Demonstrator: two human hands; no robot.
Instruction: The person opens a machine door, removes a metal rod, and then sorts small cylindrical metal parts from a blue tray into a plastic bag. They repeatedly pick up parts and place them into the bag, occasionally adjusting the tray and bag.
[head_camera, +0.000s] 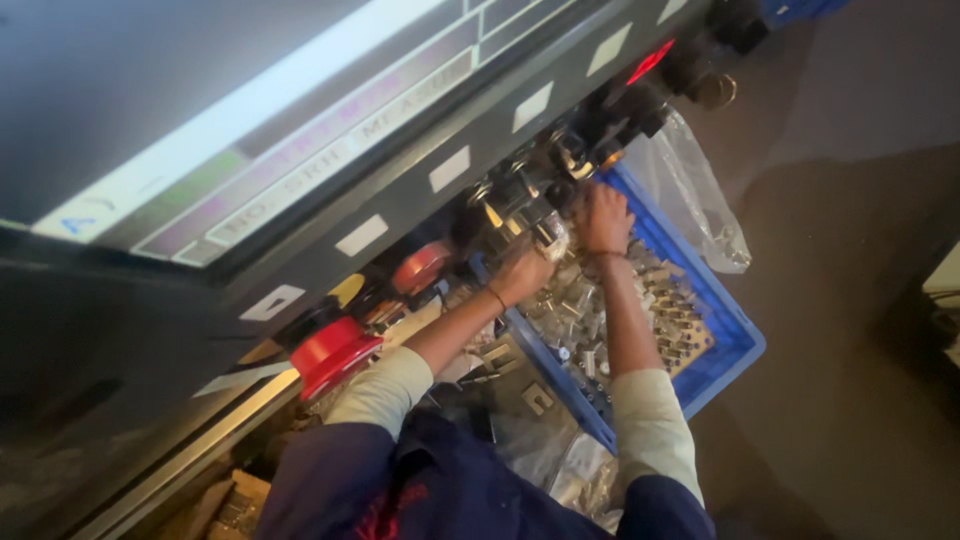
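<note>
— Left hand (520, 272)?
— Closed around a small metal part (552, 236), just under the machine (420, 190).
— Right hand (603, 218)?
— Curled at the machine fixture, over the blue crate (735, 335) of metal pieces (600, 320); grip unclear.

Both hands blur at center frame: the left hand (520, 272) and right hand (603, 218) have fingers buried among shiny metal parts (600, 310), grip impossible to judge. The blue crate (735, 335) hides its near corner behind an arm. The screen (250, 130), upper left, is cut off and smeared.
</note>
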